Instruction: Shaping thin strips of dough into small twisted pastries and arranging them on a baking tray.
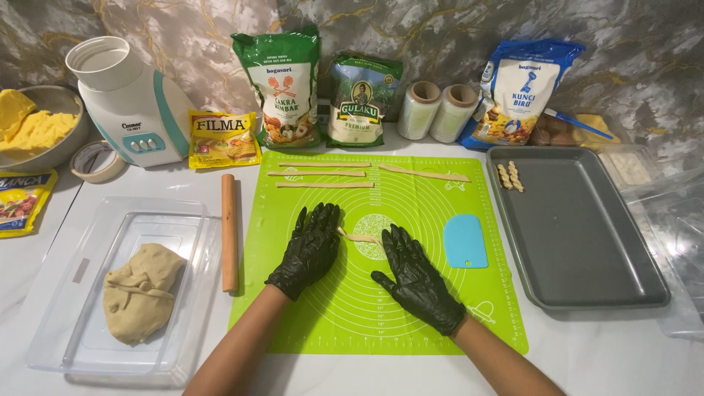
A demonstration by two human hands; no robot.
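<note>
A thin, pale dough strip — slightly twisted — lies mid-way on the green mat, the gloved left hand and right hand pressing flat on its ends, fingers spread — neither grip closed.

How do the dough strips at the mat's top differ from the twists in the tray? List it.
The dough strips are long, flat and untwisted, lying on the green mat. The twists are short and spiralled, lying in the grey tray's far corner. Both are the same pale dough.

Head cam, steep down, close.
</note>
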